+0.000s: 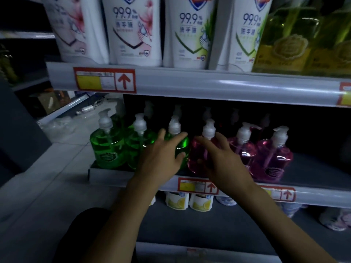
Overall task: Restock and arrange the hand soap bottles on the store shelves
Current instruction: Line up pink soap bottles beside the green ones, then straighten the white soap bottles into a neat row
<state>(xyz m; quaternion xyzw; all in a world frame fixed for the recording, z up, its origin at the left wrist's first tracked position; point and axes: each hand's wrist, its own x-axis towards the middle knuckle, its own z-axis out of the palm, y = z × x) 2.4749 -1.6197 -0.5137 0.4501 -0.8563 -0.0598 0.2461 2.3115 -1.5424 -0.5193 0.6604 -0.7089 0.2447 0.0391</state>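
A row of pump soap bottles stands at the front of the middle shelf (313, 168). Three are green at the left and three pink at the right. My left hand (161, 158) grips the third green bottle (182, 147), with fingers curled round its body. My right hand (222, 158) grips the first pink bottle (195, 154) beside it, fingers wrapped over its shoulder. These two bottles stand upright and close together. More pump heads show dimly in a second row behind.
White refill pouches (133, 31) and yellow-green bottles (288, 40) fill the shelf above. Lemon-labelled pouches (177, 201) sit on the shelf below. Red price tags (104, 79) run along the shelf rails. Tiled floor with clutter lies to the left.
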